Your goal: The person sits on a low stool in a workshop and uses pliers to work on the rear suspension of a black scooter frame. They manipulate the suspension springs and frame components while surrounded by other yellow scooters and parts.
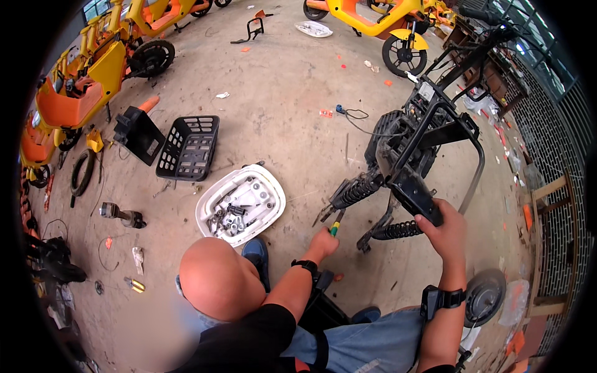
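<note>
My left hand [323, 244] is closed around a hand tool with a green-and-yellow handle [336, 227]. Its far end is too small to make out, close to the lower end of a black coil-spring shock absorber [356, 191]. My right hand [444, 230] grips the near end of a long black part [415, 198] on a stripped scooter frame [429, 133]. Below that part sits a second shock absorber [398, 231], partly behind my right hand's fingers. Left of my left hand, a white plastic tub [273, 186] holds loose bolts and metal fittings [233, 214].
A black crate [188, 149] and a black box [138, 140] lie beyond the tub. Yellow scooters [87, 81] line the far left, another scooter [373, 18] stands ahead. A wheel [486, 295] lies right of my right forearm. A power tool [124, 214] stands at left.
</note>
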`<state>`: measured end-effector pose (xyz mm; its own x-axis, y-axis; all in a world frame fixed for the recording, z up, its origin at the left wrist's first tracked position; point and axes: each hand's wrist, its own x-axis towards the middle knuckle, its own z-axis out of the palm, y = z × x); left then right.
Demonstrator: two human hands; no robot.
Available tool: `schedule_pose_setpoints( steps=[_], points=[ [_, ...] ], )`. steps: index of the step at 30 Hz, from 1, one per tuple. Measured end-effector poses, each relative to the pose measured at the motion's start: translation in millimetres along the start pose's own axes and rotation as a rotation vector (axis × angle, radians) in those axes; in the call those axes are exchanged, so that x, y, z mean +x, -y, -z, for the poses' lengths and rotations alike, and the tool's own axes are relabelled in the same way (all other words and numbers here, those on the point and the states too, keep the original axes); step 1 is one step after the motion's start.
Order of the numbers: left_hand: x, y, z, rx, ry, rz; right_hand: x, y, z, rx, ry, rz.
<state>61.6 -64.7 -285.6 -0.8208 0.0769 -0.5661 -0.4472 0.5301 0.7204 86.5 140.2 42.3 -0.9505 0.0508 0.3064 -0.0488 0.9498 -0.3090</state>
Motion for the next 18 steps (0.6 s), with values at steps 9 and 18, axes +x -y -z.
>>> schedule_pose_setpoints(
  steps=[9,18],
  points=[
    [4.0,3.4,2.0,-0.076,0.092,0.057,-0.8,-0.6,-1.7,0.016,-0.023,0.010],
    [15.4,21.4,-9.9,-0.179,0.122,0.023,0.7,2.7,0.3,0.019,-0.011,0.017]
  ],
)
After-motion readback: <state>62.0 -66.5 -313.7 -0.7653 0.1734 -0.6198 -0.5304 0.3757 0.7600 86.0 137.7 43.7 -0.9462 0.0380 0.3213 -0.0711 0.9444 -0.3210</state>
